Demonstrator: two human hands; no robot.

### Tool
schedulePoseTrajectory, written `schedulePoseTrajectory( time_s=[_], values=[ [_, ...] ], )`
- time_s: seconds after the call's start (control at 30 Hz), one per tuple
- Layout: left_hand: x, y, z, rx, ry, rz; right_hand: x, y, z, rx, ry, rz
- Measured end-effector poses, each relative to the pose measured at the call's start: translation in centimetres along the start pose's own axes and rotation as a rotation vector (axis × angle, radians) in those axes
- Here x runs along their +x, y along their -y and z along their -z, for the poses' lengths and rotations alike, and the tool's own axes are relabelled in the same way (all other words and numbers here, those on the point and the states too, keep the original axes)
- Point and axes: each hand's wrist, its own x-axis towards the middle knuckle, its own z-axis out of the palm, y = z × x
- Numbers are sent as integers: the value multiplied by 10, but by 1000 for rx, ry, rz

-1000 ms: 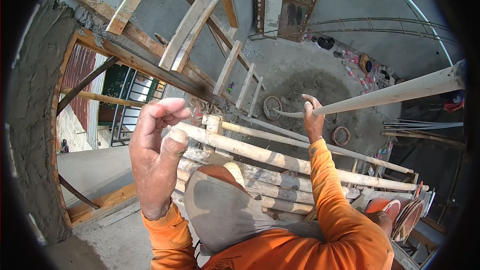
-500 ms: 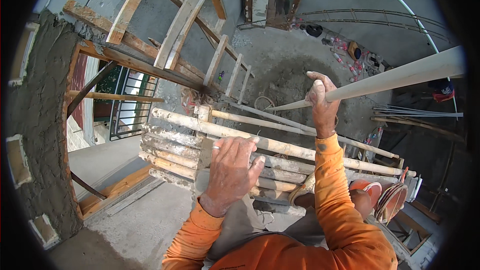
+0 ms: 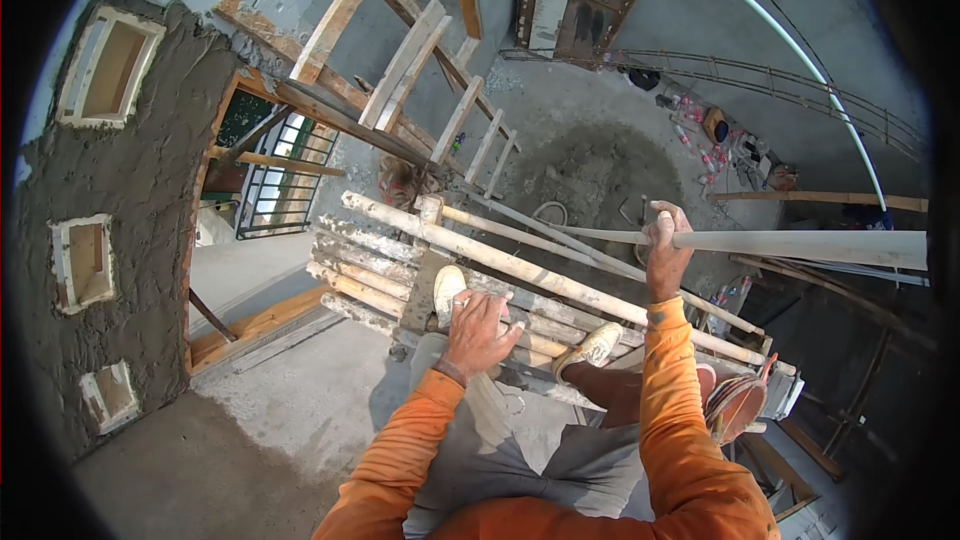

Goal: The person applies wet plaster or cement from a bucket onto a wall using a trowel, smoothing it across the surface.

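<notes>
My right hand [image 3: 668,258] is closed around a long pale pole [image 3: 800,245], which runs past my hand toward the floor and grows thick at the right edge. My left hand [image 3: 480,330] hovers over the scaffold platform of round wooden poles [image 3: 370,258], its fingers apart and slightly bent, with nothing visible in them. Just beyond it lies the thicker top pole [image 3: 500,260]. My feet, in pale dirty shoes [image 3: 595,345], stand on the platform. Both my sleeves are orange.
To the left, a wet mortared wall [image 3: 150,200] holds small framed recesses [image 3: 85,262] beside a wooden-framed opening. A wooden ladder-like frame [image 3: 405,65] leans ahead. An orange bucket [image 3: 735,408] sits at the platform's right end. Bottles and litter [image 3: 710,135] lie on the floor far below.
My left hand has come off the top pole. The view has swung left and back, showing my shoes and more of the mortared wall. My right hand still grips the pale pole.
</notes>
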Motion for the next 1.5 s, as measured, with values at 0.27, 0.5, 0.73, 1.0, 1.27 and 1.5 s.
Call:
schedulePoseTrajectory(
  time_s=[0.27, 0.5, 0.73, 1.0, 1.27, 1.5],
  values=[
    [-43, -23, 25, 21, 82, 83, 8, 148, 33, 104, -33, 80],
    [-84, -88, 84, -153, 50, 369, -14, 301, 76, -7, -65, 182],
    [58, -280, 130, -272, 39, -105, -50, 566, 120, 159, -15, 295],
    [148, -571, 249, -861, -173, -478, -119, 799, 248, 21, 349, 793],
    [98, -698, 438, -1017, -206, -598, -104, 608, 228, -81, 365, 473],
    [75, -708, 483, -980, -309, -558, -108, 498, 137, 54, 84, 489]
  ],
)
